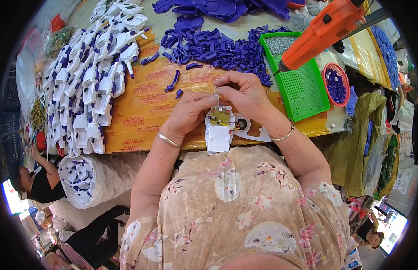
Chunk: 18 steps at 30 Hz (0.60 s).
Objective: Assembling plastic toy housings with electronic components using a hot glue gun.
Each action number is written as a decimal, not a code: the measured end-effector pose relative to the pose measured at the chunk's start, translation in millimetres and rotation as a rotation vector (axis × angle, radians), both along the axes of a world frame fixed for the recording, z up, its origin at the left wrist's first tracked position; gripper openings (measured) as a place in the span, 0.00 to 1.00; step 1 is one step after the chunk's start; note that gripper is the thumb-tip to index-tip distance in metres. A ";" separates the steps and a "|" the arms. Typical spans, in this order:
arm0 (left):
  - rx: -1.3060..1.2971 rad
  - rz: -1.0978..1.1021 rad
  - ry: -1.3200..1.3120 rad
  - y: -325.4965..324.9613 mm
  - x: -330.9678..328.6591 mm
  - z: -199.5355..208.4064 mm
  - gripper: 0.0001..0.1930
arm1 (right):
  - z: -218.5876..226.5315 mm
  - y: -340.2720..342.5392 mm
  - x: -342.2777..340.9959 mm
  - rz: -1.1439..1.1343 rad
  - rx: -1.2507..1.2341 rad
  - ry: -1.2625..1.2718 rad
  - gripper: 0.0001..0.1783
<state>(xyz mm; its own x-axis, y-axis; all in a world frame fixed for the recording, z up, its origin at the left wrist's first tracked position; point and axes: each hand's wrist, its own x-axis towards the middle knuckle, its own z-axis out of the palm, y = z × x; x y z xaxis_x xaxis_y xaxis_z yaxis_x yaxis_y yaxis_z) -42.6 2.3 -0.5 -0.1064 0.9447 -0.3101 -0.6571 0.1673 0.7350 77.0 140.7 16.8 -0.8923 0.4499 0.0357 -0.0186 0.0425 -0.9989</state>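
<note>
In front of my body lies a white plastic housing (219, 137), its inside facing up with a small circuit board (219, 118) in it. My left hand (189, 110) is closed around the narrow far end of this housing. My right hand (245, 95) pinches with thumb and forefinger right at that end; what sits between the fingertips is too small to make out. Beside the housing, on its right, rests a white shell piece (258, 135) with a round black speaker (241, 124), joined to the board by thin wires.
Many white housings with purple parts (85, 81) are heaped at the left. Loose purple pieces (218, 49) cover the far middle. At right stand a green tray (303, 85) holding screws, a red basket (335, 83) and a hanging orange electric screwdriver (323, 33). A filled white sack (78, 180) stands lower left.
</note>
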 end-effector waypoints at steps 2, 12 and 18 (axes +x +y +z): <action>-0.001 -0.003 -0.002 -0.1 0.1 -0.7 0.15 | -0.1 0.0 -0.2 -0.001 0.013 -0.009 0.04; -0.028 0.034 0.003 0.9 3.3 1.0 0.14 | 1.6 -2.9 0.0 0.001 -0.080 0.010 0.04; -0.007 0.072 0.071 -0.8 5.2 -2.3 0.13 | -4.4 -4.2 0.3 -0.066 0.114 0.056 0.06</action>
<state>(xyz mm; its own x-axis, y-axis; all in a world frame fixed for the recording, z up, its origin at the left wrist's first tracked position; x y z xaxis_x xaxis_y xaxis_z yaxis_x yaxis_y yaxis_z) -37.4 1.5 -2.8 -0.1958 0.9316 -0.3063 -0.6138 0.1272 0.7792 77.2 136.5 12.4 -0.8559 0.4980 0.1392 -0.0676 0.1590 -0.9850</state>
